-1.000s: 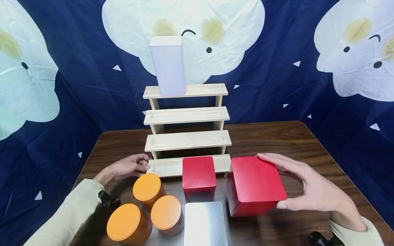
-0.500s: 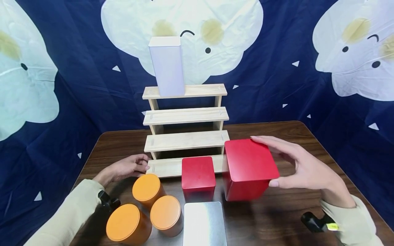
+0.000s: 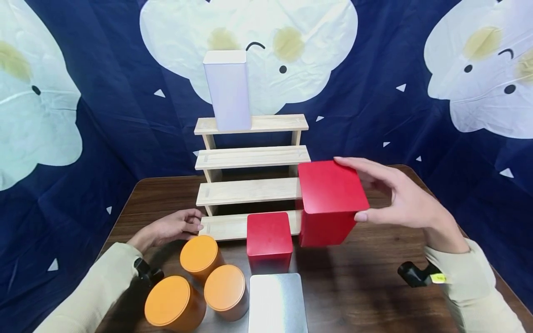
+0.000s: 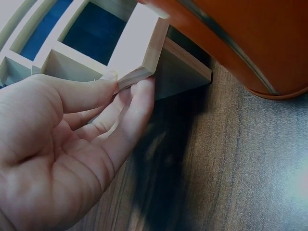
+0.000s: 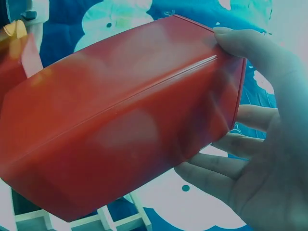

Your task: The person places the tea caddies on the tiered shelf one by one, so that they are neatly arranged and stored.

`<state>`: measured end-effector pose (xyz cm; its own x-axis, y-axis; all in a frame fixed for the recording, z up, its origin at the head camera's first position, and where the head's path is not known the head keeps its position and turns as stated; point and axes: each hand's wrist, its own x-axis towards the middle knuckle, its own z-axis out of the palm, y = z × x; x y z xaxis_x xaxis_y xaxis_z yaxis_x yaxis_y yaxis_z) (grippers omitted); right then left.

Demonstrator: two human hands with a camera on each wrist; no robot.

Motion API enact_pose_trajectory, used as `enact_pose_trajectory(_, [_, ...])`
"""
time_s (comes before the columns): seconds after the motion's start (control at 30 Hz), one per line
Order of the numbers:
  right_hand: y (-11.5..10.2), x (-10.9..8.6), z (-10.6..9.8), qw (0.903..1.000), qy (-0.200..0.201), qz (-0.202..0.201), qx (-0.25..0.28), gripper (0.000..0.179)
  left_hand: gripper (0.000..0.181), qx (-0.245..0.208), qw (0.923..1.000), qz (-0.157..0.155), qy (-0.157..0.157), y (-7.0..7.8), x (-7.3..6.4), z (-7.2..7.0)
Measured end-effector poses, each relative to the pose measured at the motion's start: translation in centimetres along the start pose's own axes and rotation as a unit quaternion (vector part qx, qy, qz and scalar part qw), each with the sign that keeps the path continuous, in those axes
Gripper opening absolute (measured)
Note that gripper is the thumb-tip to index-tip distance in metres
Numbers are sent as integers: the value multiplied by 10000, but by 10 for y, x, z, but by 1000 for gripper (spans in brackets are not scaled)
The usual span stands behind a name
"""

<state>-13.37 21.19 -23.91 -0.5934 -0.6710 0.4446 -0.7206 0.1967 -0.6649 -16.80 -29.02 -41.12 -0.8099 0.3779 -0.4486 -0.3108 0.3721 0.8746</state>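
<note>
My right hand (image 3: 397,196) grips a large red square tin (image 3: 333,187) near its top, thumb on the near edge and fingers on the far side. In the head view the tin is held up beside the right end of the stepped wooden shelf (image 3: 250,189). The right wrist view shows the long sides of the red tin (image 5: 115,115), with the thumb and fingertips at its lid end. My left hand (image 3: 175,227) pinches the left end of the lowest shelf board; in the left wrist view, thumb and fingers hold that board's corner (image 4: 139,43).
A tall white tin (image 3: 228,95) stands on the top shelf. In front of the shelf stand a smaller red tin (image 3: 269,236), a silver tin (image 3: 276,303) and three orange round tins, one (image 3: 199,254) close to my left hand. The brown table (image 3: 362,286) lies beneath.
My right hand has raised the large red tin and moved it forward and slightly left, up alongside the shelf. The left hand has stayed at the lowest board.
</note>
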Motion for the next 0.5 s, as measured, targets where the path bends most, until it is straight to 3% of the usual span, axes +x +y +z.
enact_pose_trajectory(0.27, [8, 21, -11, 9997, 10, 168, 182, 84, 41, -57, 10000, -6, -21, 0, 1, 0])
enact_pose_trajectory(0.5, [14, 45, -17, 9995, 133, -92, 276, 77, 40, -103, 9999, -16, -73, 0, 1, -1])
